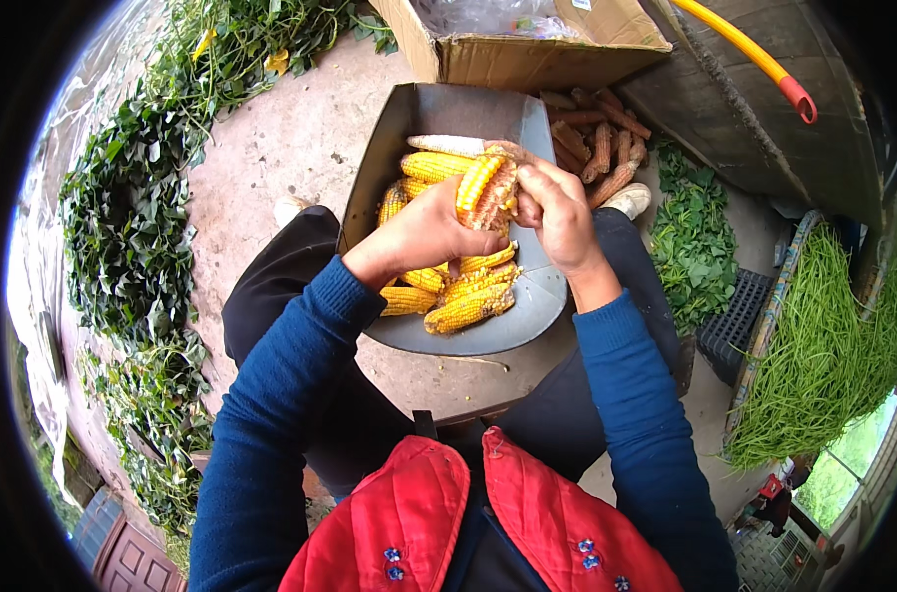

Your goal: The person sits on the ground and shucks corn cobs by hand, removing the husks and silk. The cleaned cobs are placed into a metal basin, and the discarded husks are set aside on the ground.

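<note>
My left hand (437, 229) is wrapped around an ear of corn (485, 191), partly stripped, with a band of yellow kernels left beside bare reddish cob. My right hand (559, 211) grips the upper right part of the same ear, thumb against it. Both hands are above a grey metal scoop-shaped bin (533, 296) between my legs. Several yellow corn ears (470, 308) lie in the bin below my hands. A pale, whitish cob or ear (446, 144) rests near the bin's far side. My hands hide part of the pile.
Stripped corncobs (603, 148) are heaped beyond the bin at right. Behind it stands a cardboard box (544, 63) holding clear plastic. Leafy vines (134, 200) cover the floor at left. Green leaves (692, 237), a black plastic crate (735, 303) and long green stalks (811, 355) lie at right.
</note>
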Motion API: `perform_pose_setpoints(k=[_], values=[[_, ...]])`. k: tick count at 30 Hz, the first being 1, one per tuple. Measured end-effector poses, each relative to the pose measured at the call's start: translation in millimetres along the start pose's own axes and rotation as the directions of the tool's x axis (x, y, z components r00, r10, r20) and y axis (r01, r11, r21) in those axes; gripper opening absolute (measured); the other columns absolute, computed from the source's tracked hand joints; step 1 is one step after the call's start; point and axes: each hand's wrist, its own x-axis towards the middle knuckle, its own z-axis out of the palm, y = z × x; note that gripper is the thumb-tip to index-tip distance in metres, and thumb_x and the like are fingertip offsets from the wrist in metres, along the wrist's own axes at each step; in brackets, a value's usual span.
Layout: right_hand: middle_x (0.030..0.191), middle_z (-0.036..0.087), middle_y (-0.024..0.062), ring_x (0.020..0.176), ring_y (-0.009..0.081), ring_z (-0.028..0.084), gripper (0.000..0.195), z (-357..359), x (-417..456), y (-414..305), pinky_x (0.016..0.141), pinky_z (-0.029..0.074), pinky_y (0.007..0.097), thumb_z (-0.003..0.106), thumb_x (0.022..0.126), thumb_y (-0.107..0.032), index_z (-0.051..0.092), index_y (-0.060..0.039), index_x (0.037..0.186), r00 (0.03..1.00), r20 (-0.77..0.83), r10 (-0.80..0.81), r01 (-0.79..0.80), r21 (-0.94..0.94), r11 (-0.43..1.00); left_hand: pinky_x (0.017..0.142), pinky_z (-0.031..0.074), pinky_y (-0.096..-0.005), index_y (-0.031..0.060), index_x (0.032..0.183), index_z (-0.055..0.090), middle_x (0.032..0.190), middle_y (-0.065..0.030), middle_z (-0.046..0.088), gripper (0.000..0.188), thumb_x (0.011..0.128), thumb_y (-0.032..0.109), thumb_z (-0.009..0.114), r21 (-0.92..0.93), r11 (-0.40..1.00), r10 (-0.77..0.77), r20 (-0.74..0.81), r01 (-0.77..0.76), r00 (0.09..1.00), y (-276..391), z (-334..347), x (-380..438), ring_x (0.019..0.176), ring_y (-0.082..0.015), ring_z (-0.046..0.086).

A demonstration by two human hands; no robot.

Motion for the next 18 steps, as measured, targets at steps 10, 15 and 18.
perform_pose_setpoints(k=[10, 15, 18], values=[[0.083, 0.061, -0.0025, 0.067, 0.002, 0.053, 0.033, -10, 6, 14, 0.056, 0.04, 0.0152, 0.056, 0.092, -0.027, 0.06, 0.0001, 0.111, 0.997, -0.033, 0.071, -0.07, 0.038, 0.997, 0.066, 0.051, -0.0418, -0.0064, 0.094, 0.046, 0.075, -0.0262, 0.061, 0.049, 0.067, 0.025, 0.073, 0.385, 0.923, 0.108, -0.228, -0.012, 0.968, -9, 8, 1, 0.075, -0.0396, 0.063], [0.091, 0.063, 0.0017, 0.077, 0.0055, 0.059, 0.037, -12, 7, 16, 0.064, 0.046, 0.0166, 0.052, 0.094, -0.028, 0.057, 0.0027, 0.114, 0.994, -0.009, 0.113, -0.108, 0.223, 0.969, 0.068, 0.051, -0.0399, -0.0055, 0.098, 0.046, 0.078, -0.024, 0.061, 0.052, 0.066, 0.023, 0.074, 0.54, 0.84, 0.091, -0.248, 0.059, 0.964, -9, 8, 2, 0.076, -0.0367, 0.063], [0.092, 0.063, 0.0023, 0.075, 0.005, 0.059, 0.037, -2, 9, 15, 0.059, 0.045, 0.0165, 0.05, 0.095, -0.028, 0.057, 0.0033, 0.114, 0.984, -0.125, 0.126, -0.105, 0.166, 0.981, 0.07, 0.051, -0.0375, -0.0045, 0.104, 0.046, 0.08, -0.0211, 0.063, 0.056, 0.064, 0.021, 0.076, 0.606, 0.78, 0.01, -0.266, 0.159, 0.964, -1, 14, 2, 0.078, -0.0347, 0.064]])
